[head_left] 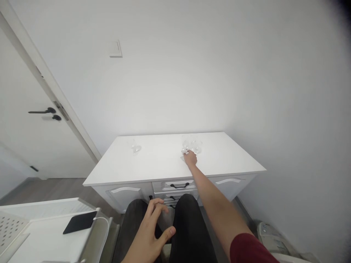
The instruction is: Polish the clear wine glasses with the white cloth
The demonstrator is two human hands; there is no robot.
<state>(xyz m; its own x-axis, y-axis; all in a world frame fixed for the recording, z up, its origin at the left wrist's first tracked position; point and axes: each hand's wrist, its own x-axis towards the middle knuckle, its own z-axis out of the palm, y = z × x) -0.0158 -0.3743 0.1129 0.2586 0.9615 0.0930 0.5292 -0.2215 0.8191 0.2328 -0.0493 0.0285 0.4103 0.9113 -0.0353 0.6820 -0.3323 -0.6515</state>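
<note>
My right hand [190,158] reaches across the white cabinet top [159,160], its fingers closed on a small clear glass [184,150]. Right behind and beside it, several more clear glasses [196,146] stand in a close group; their exact shapes are hard to make out against the white. Farther left on the same top is another clear glass item [136,148], apart from the group. My left hand [149,233] hovers over my lap, empty, with thumb and fingers apart.
Drawers with black handles [179,186] face my knees. At lower left a white shelf unit [52,241] bears a black phone [80,222] with a white cable. A white door [24,91] with a black handle is at left. The wall [170,73] rises behind the cabinet.
</note>
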